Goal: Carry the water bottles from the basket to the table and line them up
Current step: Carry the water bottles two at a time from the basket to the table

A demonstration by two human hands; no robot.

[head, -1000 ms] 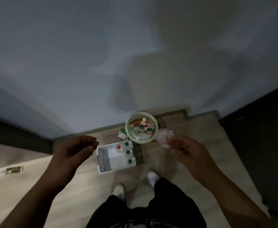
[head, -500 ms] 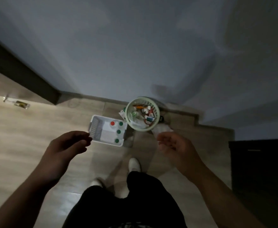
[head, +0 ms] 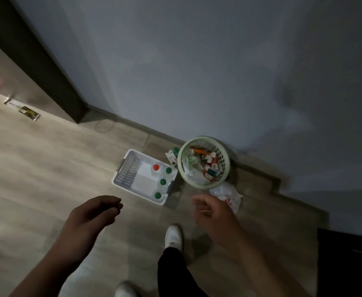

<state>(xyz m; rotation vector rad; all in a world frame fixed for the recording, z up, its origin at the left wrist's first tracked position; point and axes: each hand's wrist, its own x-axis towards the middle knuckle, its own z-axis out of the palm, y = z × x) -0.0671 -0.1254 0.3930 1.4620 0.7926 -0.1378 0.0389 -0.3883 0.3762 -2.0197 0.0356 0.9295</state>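
Since a second ago the view has swung, so the dark door frame (head: pixel 36 56) now slants steeply down the upper left, and one white shoe (head: pixel 125 291) has dropped back to the bottom edge while the other white shoe (head: pixel 173 235) stands ahead of it on the pale wooden plank floor (head: pixel 36 168). Both of my hands hang much as they did, above the floor and short of the bottles. My left hand (head: pixel 92 213) has its fingers loosely curled and grips nothing; my right hand (head: pixel 214 215) is also loosely curled, and I can make out nothing held in it. Ahead of them, the white rectangular plastic basket with slotted walls (head: pixel 124 168) sits on the floor near the grey wall (head: pixel 197 71). Four clear water bottles stand upright along its right side: one with a red cap (head: pixel 156 167) and three with green caps (head: pixel 168 170) (head: pixel 163 182) (head: pixel 158 195). Just beside the basket, on the right, is a round pale green plastic bin with a perforated wall (head: pixel 203 185), filled with small cartons and wrappers. A small white carton (head: pixel 171 157) lies between basket and bin, and a crumpled clear plastic bag (head: pixel 227 194) lies on the floor against the near side of the bin, just beyond my right hand. Far left, well apart from all this, a shiny flat wrapper (head: pixel 28 112) lies on the floor.
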